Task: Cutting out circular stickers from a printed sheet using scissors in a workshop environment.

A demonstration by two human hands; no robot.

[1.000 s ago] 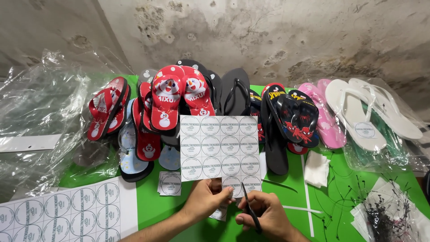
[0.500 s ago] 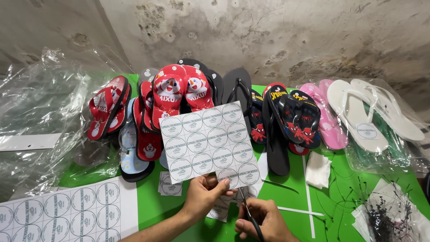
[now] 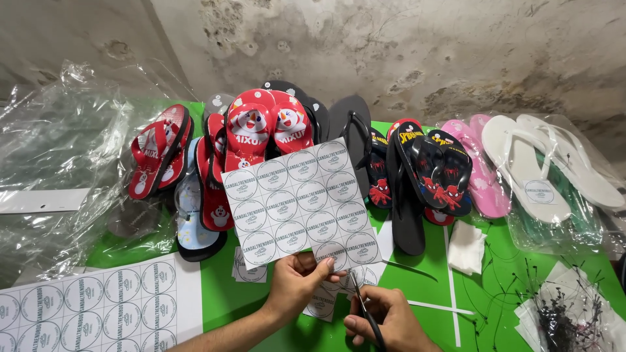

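Note:
My left hand (image 3: pixel 297 285) holds up a white sheet of round printed stickers (image 3: pixel 300 203) by its bottom edge, tilted a little with its right side higher. My right hand (image 3: pixel 385 321) grips a pair of dark-handled scissors (image 3: pixel 360 306), whose blades point up at the sheet's lower edge. Both hands are low in the middle of the view, over a green table (image 3: pixel 502 280). Cut sticker pieces (image 3: pixel 250 272) lie on the table under and left of the sheet.
Rows of flip-flops lie behind the sheet: red ones (image 3: pixel 264 127), black ones (image 3: pixel 355 127), dark printed ones (image 3: pixel 427 173), pink (image 3: pixel 479 166) and white (image 3: pixel 541 166). Clear plastic bags (image 3: pixel 59 176) fill the left. Another sticker sheet (image 3: pixel 91 309) lies bottom left. Black tag ties (image 3: pixel 564 316) are bottom right.
The sticker sheet has been lifted from nearly flat and turned, its right side now higher. My right hand with the scissors has come up under its lower edge.

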